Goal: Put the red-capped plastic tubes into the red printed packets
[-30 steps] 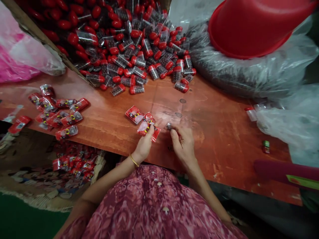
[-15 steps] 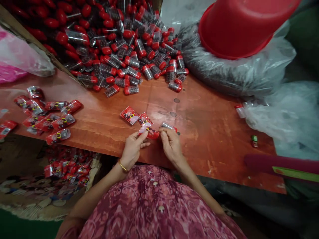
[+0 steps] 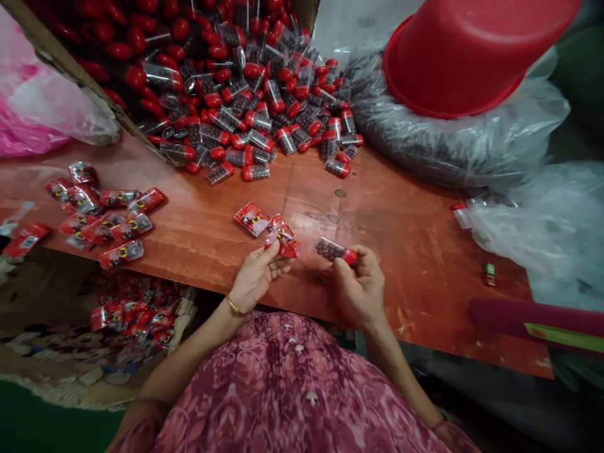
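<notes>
My left hand pinches a red printed plastic sleeve between thumb and fingers, a little above the table. In my right hand is a small clear tube with a red cap, dark pieces inside; the fingers grip it by the capped end, and its clear end points left toward the sleeve. The two things are apart. Just beyond my left hand, a stack of flat red printed sleeves lies on the table, and another sleeve partly overlaps the one I hold.
A cardboard box spills many red-capped tubes across the back. Sleeved tubes are piled at left, with more in a box below. At right are a red bucket on a filled plastic bag and a maroon roll.
My right hand has left the sleeve, picked up the tube lying beside it and moved right with it. My left hand still holds the sleeve, which now looks more opened out.
</notes>
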A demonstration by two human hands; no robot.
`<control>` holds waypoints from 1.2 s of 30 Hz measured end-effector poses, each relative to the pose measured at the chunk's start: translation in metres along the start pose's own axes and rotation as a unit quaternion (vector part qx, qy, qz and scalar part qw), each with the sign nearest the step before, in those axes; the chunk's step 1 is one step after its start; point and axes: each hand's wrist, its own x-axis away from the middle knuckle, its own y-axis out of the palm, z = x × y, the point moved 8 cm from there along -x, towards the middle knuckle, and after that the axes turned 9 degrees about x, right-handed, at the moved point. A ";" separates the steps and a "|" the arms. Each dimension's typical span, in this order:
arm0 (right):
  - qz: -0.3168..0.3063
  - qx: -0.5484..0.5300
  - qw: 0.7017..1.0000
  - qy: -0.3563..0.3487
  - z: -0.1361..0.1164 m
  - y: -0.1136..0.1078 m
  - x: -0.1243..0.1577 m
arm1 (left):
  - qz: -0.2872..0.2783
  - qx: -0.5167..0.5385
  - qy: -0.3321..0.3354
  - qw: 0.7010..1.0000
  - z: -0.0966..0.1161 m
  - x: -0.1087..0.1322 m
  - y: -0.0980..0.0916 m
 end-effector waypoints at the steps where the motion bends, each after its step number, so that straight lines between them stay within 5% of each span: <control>1: -0.004 -0.019 1.000 -0.003 -0.005 0.001 0.005 | 0.003 0.001 0.002 1.000 0.000 0.000 0.000; 15: -0.001 -0.044 0.999 -0.006 -0.011 0.020 0.023 | 0.021 -0.007 0.040 0.999 0.003 -0.002 -0.001; 24: -0.056 -0.084 0.993 0.065 0.000 0.033 0.020 | 0.024 -0.029 0.085 0.996 0.005 0.000 0.003; 31: -0.080 -0.167 0.978 0.097 -0.006 0.064 0.014 | -0.020 -0.012 0.074 0.997 -0.008 -0.002 0.022; 36: -0.170 -0.206 0.961 0.068 -0.013 0.075 0.008 | -0.013 0.006 0.089 0.996 -0.001 -0.005 0.015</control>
